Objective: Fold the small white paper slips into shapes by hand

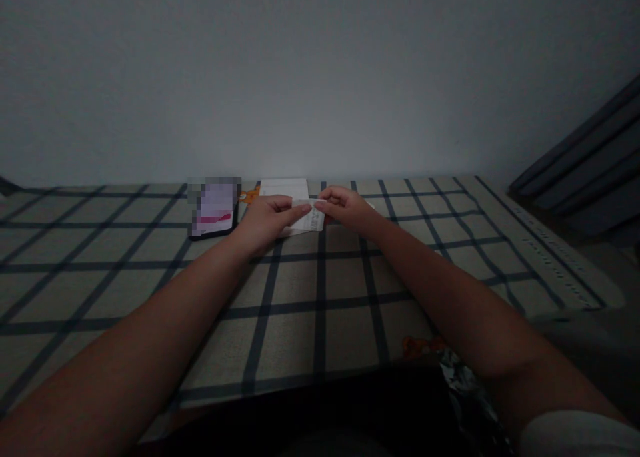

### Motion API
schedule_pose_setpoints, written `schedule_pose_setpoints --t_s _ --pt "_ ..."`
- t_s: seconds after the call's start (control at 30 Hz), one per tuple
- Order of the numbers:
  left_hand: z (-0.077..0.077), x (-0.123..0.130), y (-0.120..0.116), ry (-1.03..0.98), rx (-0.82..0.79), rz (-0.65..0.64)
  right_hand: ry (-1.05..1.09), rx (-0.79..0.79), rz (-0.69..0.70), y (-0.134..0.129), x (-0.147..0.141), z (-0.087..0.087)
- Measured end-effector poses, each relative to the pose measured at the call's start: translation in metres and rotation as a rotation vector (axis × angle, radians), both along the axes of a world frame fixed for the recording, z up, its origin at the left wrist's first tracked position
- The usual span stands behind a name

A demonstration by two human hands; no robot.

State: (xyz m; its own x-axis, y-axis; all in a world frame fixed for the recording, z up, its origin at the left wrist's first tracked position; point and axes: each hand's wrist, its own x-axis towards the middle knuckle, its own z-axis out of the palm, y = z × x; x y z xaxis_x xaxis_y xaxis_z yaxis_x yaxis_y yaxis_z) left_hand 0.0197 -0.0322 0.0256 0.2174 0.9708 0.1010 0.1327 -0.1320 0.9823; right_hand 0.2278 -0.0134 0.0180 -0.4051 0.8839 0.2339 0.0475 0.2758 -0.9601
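Note:
A small white piece of paper with dark printing (315, 220) is held up over the table between my two hands. My left hand (267, 222) pinches its left part, thumb lying across the front. At its upper right edge, the thumb and fingers of my right hand (346, 208) close on it. Behind it lies a larger white sheet or booklet (283, 185), partly covered by my left hand. Something small and red (328, 220) shows just under my right hand; its kind is hidden.
A dark-edged phone or tablet with a lit, partly blurred screen (215, 210) rests left of my hands. The checked tablecloth (295, 317) has orange bear prints and lettering at its right border. A wall (320, 77) rises behind the table; dark folded fabric (590, 150) hangs at right.

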Motion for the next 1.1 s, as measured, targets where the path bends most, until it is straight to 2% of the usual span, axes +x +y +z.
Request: schedule_pose_setpoints --t_s 0.2,0.33,0.5,0.6,0.73,0.87,1.0,1.1 --pt "0.0005 0.0037 0.0 -0.089 0.006 0.084 -0.076 0.024 -0.01 0.0003 0.0019 -0.0005" --pt "-0.002 0.0047 0.0028 -0.144 -0.061 0.091 -0.077 0.049 0.004 0.0018 0.0024 -0.0021" --pt "-0.0046 0.0046 0.005 -0.249 -0.042 0.092 -0.086 0.043 0.019 0.0011 0.001 -0.0018" --pt "-0.0034 0.0038 0.004 -0.183 -0.028 0.095 -0.079 0.038 0.002 0.0004 0.0002 -0.0018" --pt "-0.0066 0.0008 0.0059 -0.079 -0.1 -0.048 -0.052 0.062 -0.066 0.0016 0.0004 -0.0022" --pt "-0.0079 -0.0002 0.007 -0.068 -0.037 -0.05 -0.02 0.073 -0.037 0.0025 0.0017 -0.0022" --pt "-0.0023 0.0019 0.0036 -0.026 0.07 0.03 -0.186 0.092 0.058 0.0009 0.0029 -0.0029" --pt "-0.0028 0.0023 0.0033 -0.038 0.063 0.01 -0.31 0.155 0.057 -0.0006 0.0033 -0.0035"
